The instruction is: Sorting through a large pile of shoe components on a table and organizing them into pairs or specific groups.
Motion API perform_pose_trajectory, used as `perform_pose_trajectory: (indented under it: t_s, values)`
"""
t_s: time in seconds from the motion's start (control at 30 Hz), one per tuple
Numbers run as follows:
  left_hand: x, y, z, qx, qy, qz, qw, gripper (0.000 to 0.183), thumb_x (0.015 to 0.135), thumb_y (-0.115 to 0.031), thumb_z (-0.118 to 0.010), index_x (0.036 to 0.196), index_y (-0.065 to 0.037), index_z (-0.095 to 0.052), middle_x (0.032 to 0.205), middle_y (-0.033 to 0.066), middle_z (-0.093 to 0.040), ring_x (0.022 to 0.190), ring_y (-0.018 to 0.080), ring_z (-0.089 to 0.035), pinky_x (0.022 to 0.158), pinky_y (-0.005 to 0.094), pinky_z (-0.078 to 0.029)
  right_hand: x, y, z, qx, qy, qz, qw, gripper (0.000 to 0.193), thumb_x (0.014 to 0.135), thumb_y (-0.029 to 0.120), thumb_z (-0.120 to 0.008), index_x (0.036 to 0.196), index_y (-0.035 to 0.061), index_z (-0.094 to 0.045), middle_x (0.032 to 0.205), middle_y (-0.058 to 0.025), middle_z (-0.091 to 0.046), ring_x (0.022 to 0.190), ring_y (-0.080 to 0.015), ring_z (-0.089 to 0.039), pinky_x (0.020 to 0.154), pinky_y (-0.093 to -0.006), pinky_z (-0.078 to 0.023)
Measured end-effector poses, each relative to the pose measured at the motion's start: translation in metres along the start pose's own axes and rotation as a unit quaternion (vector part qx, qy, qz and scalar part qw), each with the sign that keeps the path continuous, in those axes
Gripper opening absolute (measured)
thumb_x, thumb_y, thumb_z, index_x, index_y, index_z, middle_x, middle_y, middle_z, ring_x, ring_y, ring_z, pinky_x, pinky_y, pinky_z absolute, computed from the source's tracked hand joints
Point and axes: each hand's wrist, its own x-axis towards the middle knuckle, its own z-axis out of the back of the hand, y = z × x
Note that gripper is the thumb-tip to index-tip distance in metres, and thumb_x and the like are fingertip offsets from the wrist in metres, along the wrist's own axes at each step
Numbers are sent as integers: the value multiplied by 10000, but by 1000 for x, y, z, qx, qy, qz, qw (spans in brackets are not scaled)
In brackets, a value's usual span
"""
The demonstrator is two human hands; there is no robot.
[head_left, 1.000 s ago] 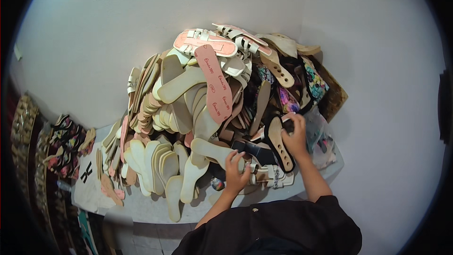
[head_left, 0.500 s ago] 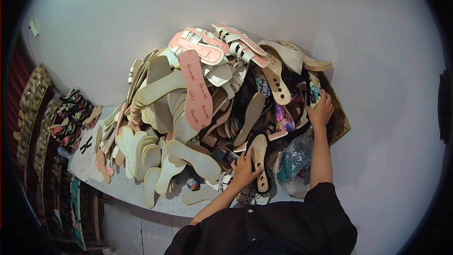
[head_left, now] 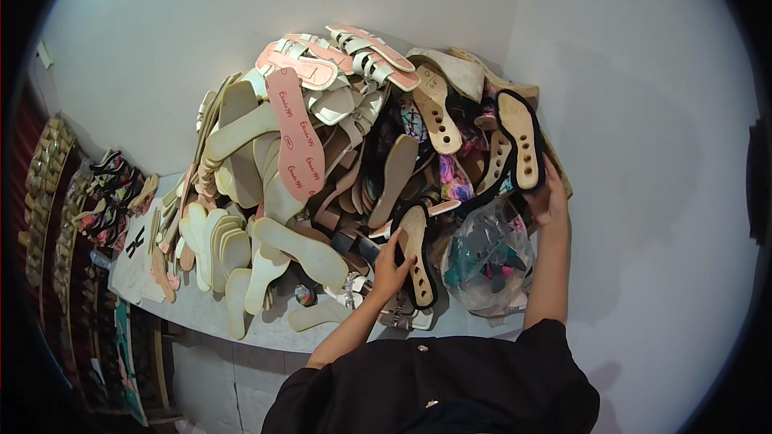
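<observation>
My left hand is closed on the edge of a black-rimmed sandal, its thumb lying over the beige underside, which has a row of round holes. At the right of the heap, my right hand grips the lower end of a similar black-rimmed sandal, its holed underside facing up. My fingers are partly hidden behind that sandal. Between the two hands lies a clear plastic bag with teal and dark pieces inside.
A tall heap of insoles, including a pink printed insole, covers much of the grey table. White strappy sandals top it against the wall. To the left, racks hold several shoe parts beside floral straps.
My right hand has brought up a black-rimmed sandal, now underside up at the heap's right side. My left hand stays at its sandal. The whole view has shifted slightly.
</observation>
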Motion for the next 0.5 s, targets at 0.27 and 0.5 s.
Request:
perform_pose_trajectory:
  t_s: [0.27, 0.5]
  values:
    - [-3, -5, 25, -106, -109, -86, 985, 601, 845, -114, -563, 1399, -87, -333, 1180, 178, -493, 1084, 287, -482, 950, 344, -357, -90, -24, -8, 115, 169, -18, 979, 526, 936, 232, -387, 1339, -91, -290, 1245, -344, -426, 1012, -402, -565, 725, -446, -577]
    - [-33, -12, 87, -167, -151, -44, 973, 588, 876, -78, -505, 1427, -106, -302, 1014, 77, -458, 904, 146, -442, 832, 256, -370, -147, -94, -46, 54, 221, -154, 961, 482, 915, 65, -446, 1374, 2, -313, 1243, -139, -531, 1030, -187, -598, 875, -305, -480]
